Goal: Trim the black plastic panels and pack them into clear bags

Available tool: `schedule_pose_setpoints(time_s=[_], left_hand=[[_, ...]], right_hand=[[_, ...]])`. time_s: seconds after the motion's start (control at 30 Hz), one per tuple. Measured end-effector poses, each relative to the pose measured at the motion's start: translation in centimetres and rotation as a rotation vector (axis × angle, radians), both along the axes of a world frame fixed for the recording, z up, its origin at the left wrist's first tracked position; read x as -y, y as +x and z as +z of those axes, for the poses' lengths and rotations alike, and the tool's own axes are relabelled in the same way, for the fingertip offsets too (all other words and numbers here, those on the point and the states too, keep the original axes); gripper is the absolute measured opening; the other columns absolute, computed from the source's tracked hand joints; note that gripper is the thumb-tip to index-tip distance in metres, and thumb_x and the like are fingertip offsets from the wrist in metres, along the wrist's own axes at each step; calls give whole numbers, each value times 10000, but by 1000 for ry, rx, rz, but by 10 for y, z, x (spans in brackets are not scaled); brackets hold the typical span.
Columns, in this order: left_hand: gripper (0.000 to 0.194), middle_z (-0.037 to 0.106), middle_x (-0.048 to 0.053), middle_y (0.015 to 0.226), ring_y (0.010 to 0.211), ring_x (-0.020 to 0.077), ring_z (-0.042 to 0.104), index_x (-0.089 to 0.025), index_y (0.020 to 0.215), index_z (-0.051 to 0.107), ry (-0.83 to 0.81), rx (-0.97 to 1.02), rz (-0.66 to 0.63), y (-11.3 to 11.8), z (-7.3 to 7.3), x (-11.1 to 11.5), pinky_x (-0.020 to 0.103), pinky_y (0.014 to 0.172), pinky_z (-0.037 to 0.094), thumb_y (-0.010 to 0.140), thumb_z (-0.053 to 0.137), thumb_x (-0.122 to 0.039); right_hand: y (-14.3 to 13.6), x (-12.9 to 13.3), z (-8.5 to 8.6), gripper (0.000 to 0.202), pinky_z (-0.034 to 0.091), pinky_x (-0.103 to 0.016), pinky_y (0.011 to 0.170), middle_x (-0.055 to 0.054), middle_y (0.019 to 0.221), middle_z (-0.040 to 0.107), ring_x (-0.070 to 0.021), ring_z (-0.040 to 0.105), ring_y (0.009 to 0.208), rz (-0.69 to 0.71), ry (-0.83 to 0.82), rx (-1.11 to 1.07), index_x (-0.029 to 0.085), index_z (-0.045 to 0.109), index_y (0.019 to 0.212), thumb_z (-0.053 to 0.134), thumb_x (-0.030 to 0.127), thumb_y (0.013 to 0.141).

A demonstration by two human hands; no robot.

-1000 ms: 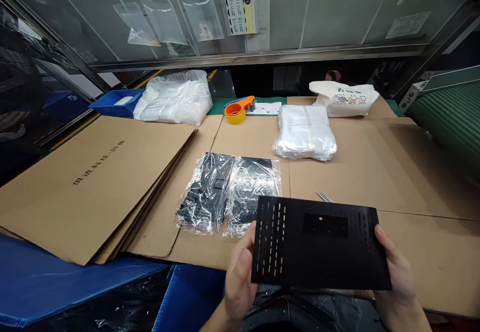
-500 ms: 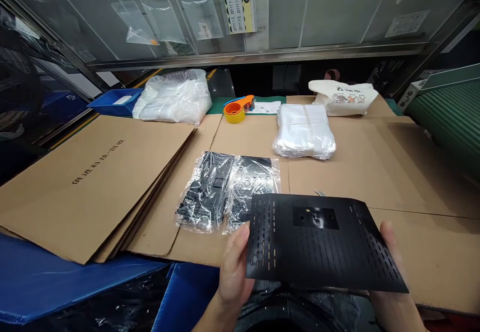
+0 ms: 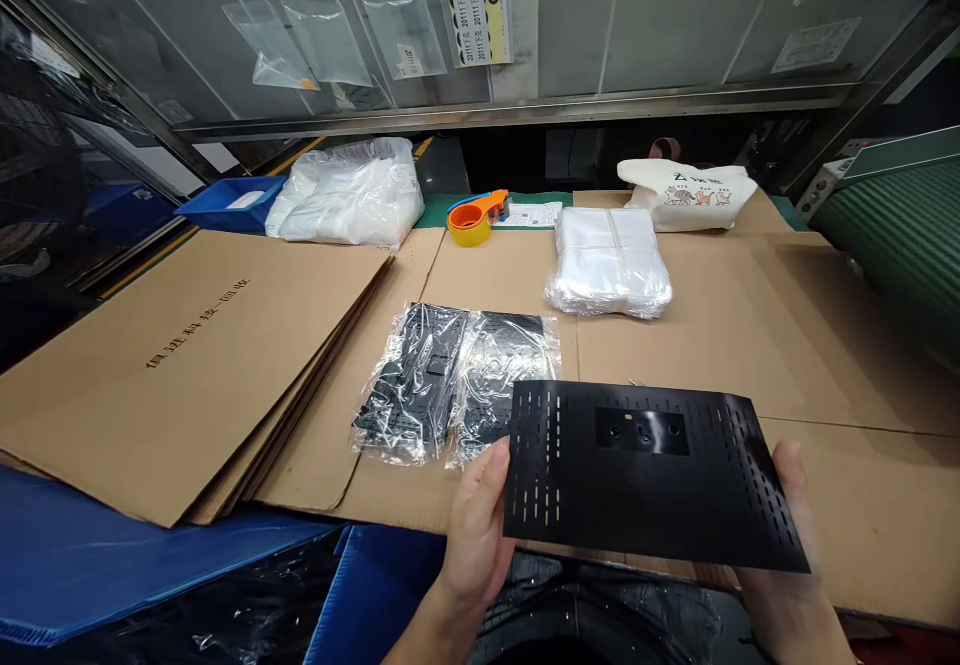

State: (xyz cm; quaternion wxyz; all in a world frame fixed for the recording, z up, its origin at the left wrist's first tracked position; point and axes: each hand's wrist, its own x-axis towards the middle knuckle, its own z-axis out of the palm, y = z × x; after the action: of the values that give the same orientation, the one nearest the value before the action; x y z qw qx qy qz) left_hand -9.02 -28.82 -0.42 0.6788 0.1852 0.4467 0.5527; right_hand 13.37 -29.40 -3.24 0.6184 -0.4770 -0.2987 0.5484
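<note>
Between my two hands I hold up a thin black slotted panel (image 3: pixel 645 505), tilted, above the front edge of the cardboard-covered bench. It has rows of slots and a glossy recessed rectangle with small holes. My left hand (image 3: pixel 480 525) grips its left edge, thumb along the side. At the right edge is my right hand (image 3: pixel 791 535), its fingers partly hidden behind the panel. Just beyond, two clear bags with black plastic parts lie side by side: the left bag (image 3: pixel 416 380) and the right bag (image 3: pixel 517 355), whose lower corner the panel overlaps.
Flat cardboard sheets (image 3: pixel 187 375) are stacked at left. Behind stand a bundle of clear bags (image 3: pixel 611 263), a tape dispenser (image 3: pixel 472 220), a white pouch (image 3: pixel 690 197), a filled plastic bag (image 3: pixel 349 195) and a blue tray (image 3: pixel 229 207). A green conveyor belt (image 3: pixel 900 235) borders the right.
The black panel has moved slightly right and tilted more upright in both hands. The bagged parts and everything else on the bench stay put.
</note>
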Motion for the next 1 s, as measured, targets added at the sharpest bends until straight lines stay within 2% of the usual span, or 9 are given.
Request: schedule_pose_setpoints(time_s=[0.17,0.3,0.37,0.43,0.53,0.63,0.73,0.83,1.0], left_hand=[[393,694,61,855,857,212,632,-149,929,734,67,-95,-23,-6,-8,-6,298,804,497,791,700,-515],[319,674,62,971,911,213,605,-175,1009,703,219,-396,-28,-15,-8,-11,272,808,470,827,683,-436],[305,657,68,1030,972,227,592,-185,1061,688,303,-563,-38,-20,-7,-13,277,856,452,838,675,-393],[312,638,75,1098,1059,246,567,-194,1087,686,340,-684,-47,-22,-8,-14,289,931,420,837,676,-380],[446,599,90,1243,1226,278,487,-199,1159,673,352,-710,46,-20,-11,-13,309,1062,327,806,694,-472],[700,520,102,1396,1335,308,408,-191,1302,586,410,-534,119,-17,-13,-10,337,1121,288,781,625,-658],[694,489,84,1440,1348,307,413,-220,1387,497,421,-444,96,-19,-15,-9,367,1111,348,813,633,-586],[635,489,64,1444,1349,296,421,-253,1407,471,417,-514,92,-25,-20,-8,386,1119,365,828,670,-419],[622,450,45,1481,1381,300,385,-298,1429,437,426,-568,62,-30,-29,-8,427,1168,308,850,650,-384]], right_hand=[[1,4,-4,461,609,-320,813,-13,889,740,-205,717,877,-74,-45,22,308,765,933,383,559,995],[-2,1,-2,377,619,-375,769,-26,826,741,-249,724,747,-116,-100,-89,285,778,863,659,637,804],[-3,-1,-1,382,624,-408,720,-44,783,738,-276,718,702,-68,-155,-101,260,781,842,759,616,703],[-4,0,0,353,625,-395,670,-60,755,733,-281,714,683,35,-172,-32,226,777,840,784,554,710],[-3,3,3,257,619,-340,685,-59,850,741,-257,718,762,235,21,256,228,758,954,744,441,811],[-3,4,6,216,556,-360,910,-55,1106,700,-224,658,1034,336,372,713,253,695,1125,563,304,962],[-4,0,5,312,444,-374,1059,-57,1176,656,-176,555,1183,170,670,1060,221,642,1176,372,175,1027],[-5,-3,1,321,387,-394,1110,-81,1152,631,-171,521,1216,-5,816,1183,182,596,1217,369,87,1010],[-3,-4,0,373,291,-426,1170,-81,1156,619,-167,502,1248,26,906,1178,174,533,1298,354,38,1001]])
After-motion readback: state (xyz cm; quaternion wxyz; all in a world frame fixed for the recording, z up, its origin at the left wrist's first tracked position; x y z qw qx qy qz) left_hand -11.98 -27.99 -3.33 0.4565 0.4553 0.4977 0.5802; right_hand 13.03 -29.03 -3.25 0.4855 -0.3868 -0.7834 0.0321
